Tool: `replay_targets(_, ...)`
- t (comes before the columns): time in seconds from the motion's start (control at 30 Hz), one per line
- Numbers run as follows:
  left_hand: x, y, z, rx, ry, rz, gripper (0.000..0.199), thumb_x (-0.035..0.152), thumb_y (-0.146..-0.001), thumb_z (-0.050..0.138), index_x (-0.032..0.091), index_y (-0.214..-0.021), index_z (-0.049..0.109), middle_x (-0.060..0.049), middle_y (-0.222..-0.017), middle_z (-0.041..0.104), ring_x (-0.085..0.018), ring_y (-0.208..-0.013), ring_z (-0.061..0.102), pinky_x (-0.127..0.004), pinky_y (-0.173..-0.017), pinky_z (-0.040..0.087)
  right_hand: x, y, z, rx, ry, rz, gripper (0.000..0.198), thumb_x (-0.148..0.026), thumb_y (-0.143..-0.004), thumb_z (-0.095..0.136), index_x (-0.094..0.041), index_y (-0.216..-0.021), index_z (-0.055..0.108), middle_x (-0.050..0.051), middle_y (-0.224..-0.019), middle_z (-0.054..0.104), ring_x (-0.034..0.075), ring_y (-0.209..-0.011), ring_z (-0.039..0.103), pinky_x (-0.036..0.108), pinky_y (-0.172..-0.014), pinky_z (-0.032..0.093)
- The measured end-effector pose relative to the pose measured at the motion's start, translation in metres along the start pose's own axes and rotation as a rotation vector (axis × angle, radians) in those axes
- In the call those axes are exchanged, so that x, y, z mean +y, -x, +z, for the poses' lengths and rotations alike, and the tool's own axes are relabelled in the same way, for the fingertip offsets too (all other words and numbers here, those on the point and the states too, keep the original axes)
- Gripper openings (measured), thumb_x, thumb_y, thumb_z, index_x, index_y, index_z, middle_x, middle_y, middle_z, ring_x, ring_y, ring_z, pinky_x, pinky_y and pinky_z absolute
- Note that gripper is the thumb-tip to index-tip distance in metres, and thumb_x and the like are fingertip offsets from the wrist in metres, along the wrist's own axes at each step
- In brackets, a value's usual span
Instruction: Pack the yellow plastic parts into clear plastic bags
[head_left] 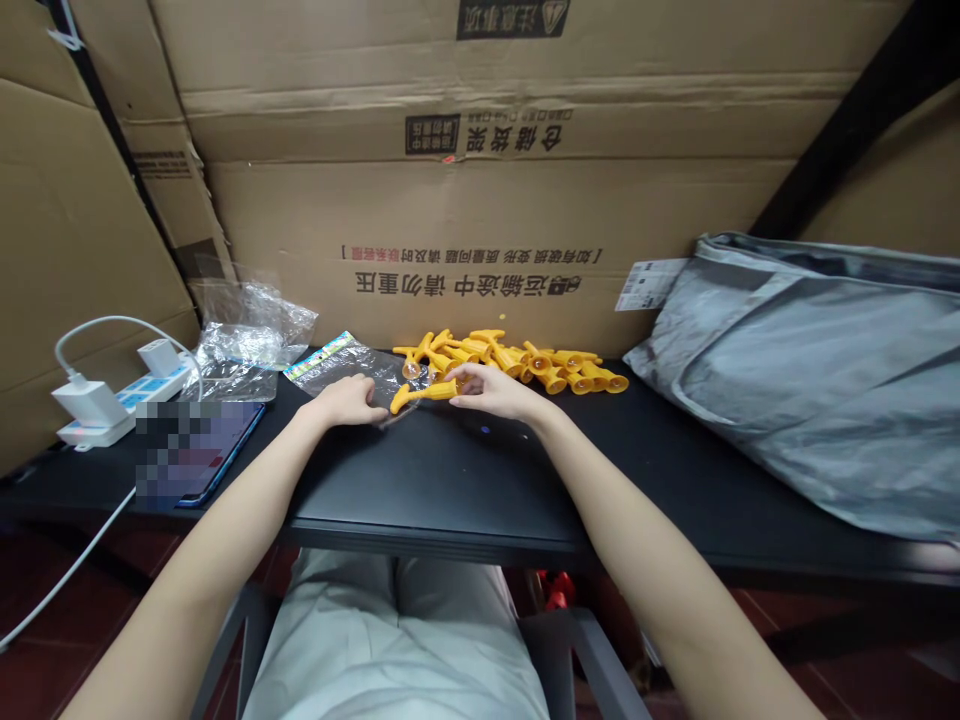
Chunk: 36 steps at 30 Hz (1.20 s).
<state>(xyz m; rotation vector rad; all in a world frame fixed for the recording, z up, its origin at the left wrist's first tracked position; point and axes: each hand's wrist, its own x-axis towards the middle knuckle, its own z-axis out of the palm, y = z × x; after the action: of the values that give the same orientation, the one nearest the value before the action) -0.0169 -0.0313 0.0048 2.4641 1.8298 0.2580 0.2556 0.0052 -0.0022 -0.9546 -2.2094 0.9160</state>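
Observation:
My left hand (346, 402) lies over a clear plastic bag (360, 362) with a colourful printed header, its fingers curled at the bag's lower edge. Between my two hands is a yellow plastic piece (424, 393), with a hooked T-shaped end pointing left toward the bag's edge. My right hand (491, 388) pinches its wider right end between thumb and fingers. Just behind my right hand, a heap of similar yellow pieces (577, 372) lies on the black table; several show flared, clear-looking ends.
On the left are crumpled clear bags (251, 335), a white power strip (150, 392) with chargers and cable, and a phone (217, 455). A grey fabric bag (817, 390) fills the right side. Cardboard (480, 210) stands along the back of the table (450, 490).

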Motion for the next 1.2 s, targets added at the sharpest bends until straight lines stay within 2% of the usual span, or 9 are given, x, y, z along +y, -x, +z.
replay_targets(0.1, 0.003, 0.002, 0.002, -0.013, -0.023, 0.007, 0.031, 0.048, -0.064, 0.062, 0.019, -0.073, 0.056, -0.008, -0.085, 0.06, -0.022, -0.08, 0.058, -0.028, -0.064, 0.041, -0.001, 0.001, -0.002, 0.032, -0.012, -0.024, 0.035, -0.033, -0.069, 0.069, -0.018, -0.099, 0.06, 0.003, -0.083, 0.063, 0.014, -0.067, 0.058, 0.033, -0.066, 0.051)
replay_targets(0.27, 0.002, -0.001, 0.008, 0.035, -0.04, 0.047, 0.008, 0.026, -0.071, 0.053, 0.019, -0.068, 0.055, -0.005, -0.083, 0.059, -0.018, -0.075, 0.058, -0.027, -0.062, 0.04, -0.006, 0.003, -0.003, 0.101, 0.041, -0.075, 0.031, -0.034, -0.068, 0.07, -0.02, -0.096, 0.063, 0.006, -0.098, 0.064, 0.015, -0.074, 0.059, 0.035, -0.067, 0.053)
replay_targets(0.37, 0.002, -0.004, 0.009, 0.084, -0.004, 0.101, 0.008, 0.02, -0.072, 0.05, 0.018, -0.065, 0.054, -0.005, -0.079, 0.058, -0.017, -0.072, 0.056, -0.027, -0.062, 0.039, -0.009, 0.003, -0.001, 0.078, -0.007, -0.085, 0.031, -0.033, -0.068, 0.07, -0.02, -0.095, 0.062, 0.006, -0.095, 0.064, 0.015, -0.073, 0.06, 0.036, -0.069, 0.053)
replay_targets(0.5, 0.005, -0.005, 0.007, 0.165, 0.076, 0.207, 0.011, 0.02, -0.073, 0.049, 0.018, -0.062, 0.05, -0.003, -0.071, 0.054, -0.015, -0.064, 0.05, -0.026, -0.06, 0.036, -0.01, 0.0, 0.009, 0.048, -0.142, -0.063, 0.034, -0.031, -0.066, 0.072, -0.02, -0.095, 0.059, 0.004, -0.087, 0.065, 0.015, -0.072, 0.061, 0.038, -0.075, 0.053)
replay_targets(0.67, 0.016, -0.001, 0.009, 0.242, 0.169, 0.289, 0.012, 0.02, -0.075, 0.047, 0.019, -0.063, 0.047, 0.0, -0.065, 0.049, -0.012, -0.06, 0.044, -0.025, -0.057, 0.031, -0.012, -0.006, 0.033, 0.086, -0.204, -0.066, 0.036, -0.029, -0.065, 0.073, -0.018, -0.095, 0.057, 0.005, -0.091, 0.065, 0.016, -0.076, 0.062, 0.041, -0.082, 0.051)
replay_targets(0.9, 0.027, 0.0, 0.012, 0.239, 0.225, 0.364, 0.017, 0.028, -0.081, 0.045, 0.019, -0.068, 0.048, -0.001, -0.073, 0.055, -0.013, -0.067, 0.049, -0.025, -0.063, 0.037, -0.01, -0.011, 0.054, 0.07, -0.334, -0.089, 0.039, -0.031, -0.062, 0.075, -0.019, -0.093, 0.054, 0.004, -0.092, 0.062, 0.017, -0.086, 0.062, 0.042, -0.088, 0.05)
replay_targets(0.97, 0.018, -0.004, 0.007, 0.276, 0.2, 0.233, 0.021, 0.032, -0.084, 0.042, 0.019, -0.07, 0.051, -0.004, -0.077, 0.058, -0.015, -0.073, 0.052, -0.027, -0.069, 0.039, -0.006, -0.012, 0.056, 0.077, -0.343, -0.067, 0.039, -0.031, -0.061, 0.075, -0.019, -0.091, 0.053, 0.004, -0.093, 0.061, 0.017, -0.085, 0.062, 0.042, -0.088, 0.049)
replay_targets(1.1, -0.021, -0.01, -0.001, 0.399, 0.11, -0.338, 0.02, 0.028, -0.082, 0.043, 0.016, -0.092, 0.056, -0.016, -0.1, 0.062, -0.03, -0.099, 0.056, -0.043, -0.086, 0.038, -0.002, -0.014, 0.058, 0.094, -0.356, -0.031, 0.039, -0.031, -0.06, 0.076, -0.02, -0.088, 0.051, 0.004, -0.1, 0.061, 0.017, -0.088, 0.062, 0.044, -0.089, 0.049)
replay_targets(1.2, -0.054, -0.012, 0.0, 0.368, 0.107, -0.625, 0.036, 0.025, -0.075, 0.052, 0.013, -0.109, 0.053, -0.023, -0.115, 0.058, -0.039, -0.115, 0.048, -0.054, -0.092, 0.032, -0.003, -0.015, 0.06, 0.093, -0.386, -0.015, 0.041, -0.029, -0.058, 0.077, -0.02, -0.085, 0.048, 0.005, -0.103, 0.06, 0.018, -0.091, 0.062, 0.045, -0.09, 0.049)
